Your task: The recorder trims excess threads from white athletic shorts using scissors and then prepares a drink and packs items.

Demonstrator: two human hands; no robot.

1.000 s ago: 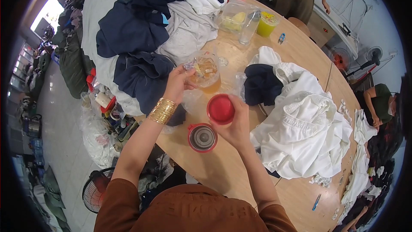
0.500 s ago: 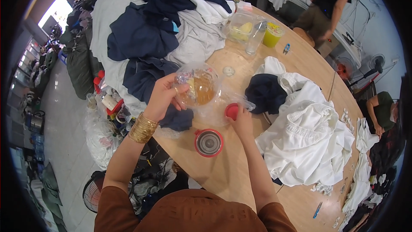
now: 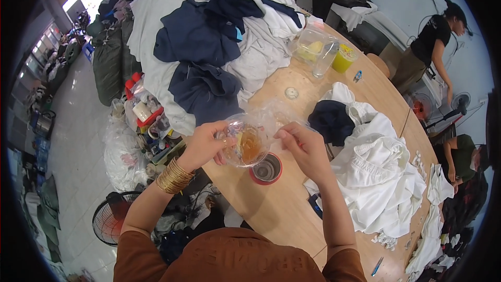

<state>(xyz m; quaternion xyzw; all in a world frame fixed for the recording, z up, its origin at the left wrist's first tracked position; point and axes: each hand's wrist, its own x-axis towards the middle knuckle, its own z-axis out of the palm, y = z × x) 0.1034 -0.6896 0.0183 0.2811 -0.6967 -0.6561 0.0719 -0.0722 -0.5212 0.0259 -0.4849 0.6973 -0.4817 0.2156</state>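
Observation:
My left hand (image 3: 202,146) grips a clear plastic cup (image 3: 241,157) by its side. Amber liquid (image 3: 252,146) shows inside, and the cup leans over the near-left rim of an uncovered steel container with a red rim (image 3: 279,173). That container stands upright on the table, partly hidden by the cup. My right hand (image 3: 309,149) is just right of the cup, fingers curled and thumb close to the fingertips. Beside its fingers lies a crumpled clear plastic bag (image 3: 276,113); whether they pinch it is unclear. The red lid is out of sight.
White garments (image 3: 376,177) and a navy cloth (image 3: 331,122) lie right of my right hand. Navy and white clothes (image 3: 198,31) pile up at the far left. A clear box (image 3: 311,49) and a yellow-green cup (image 3: 343,58) stand farther back. Someone in black (image 3: 429,42) stands beyond the table.
My left hand has brought the plastic cup down and nearer, over the steel container's rim. My right hand has moved away from the red lid, toward the cup. The person in black has shifted right.

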